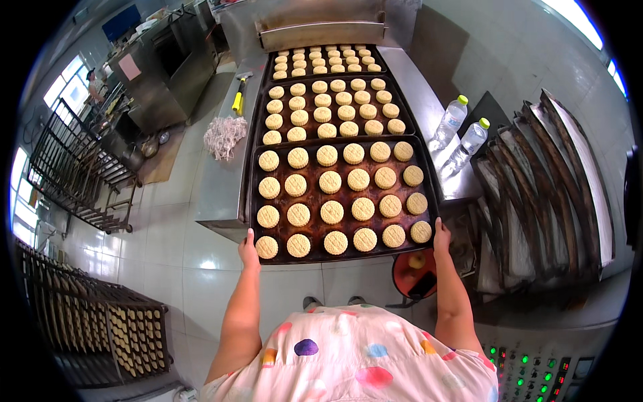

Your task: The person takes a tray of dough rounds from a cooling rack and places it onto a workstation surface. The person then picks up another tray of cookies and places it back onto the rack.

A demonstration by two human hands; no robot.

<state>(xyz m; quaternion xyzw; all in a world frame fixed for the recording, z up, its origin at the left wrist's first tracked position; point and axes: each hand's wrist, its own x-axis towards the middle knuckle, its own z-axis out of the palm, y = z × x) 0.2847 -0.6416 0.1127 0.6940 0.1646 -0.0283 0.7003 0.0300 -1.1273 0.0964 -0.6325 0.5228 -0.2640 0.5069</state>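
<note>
The front tray (315, 230), a dark rectangular pan, lies at the centre of the frame, its near end projecting past the edge of the metal counter (221, 191). It carries round, pale yellow biscuits (359, 179) with fluted sides and patterned tops, set in four rows of six. The left hand (248, 252) is at the tray's near left corner and the right hand (442, 238) at its near right; the fingers of both are clamped on its sides, thumbs visible, the remainder largely hidden. Directly behind, a second tray (312, 124) and a third tray (309, 66) of similar biscuits run in line toward a steel housing (321, 32) at top centre. On the counter left of the trays are a yellow-handled tool (238, 100) and a bundle of whitish strands (226, 137). Right of the trays stand two clear bottles with yellow-green caps (472, 142). A red stool (402, 273), bearing a dark phone-like object (422, 285), is partly visible below the right corner.
</note>
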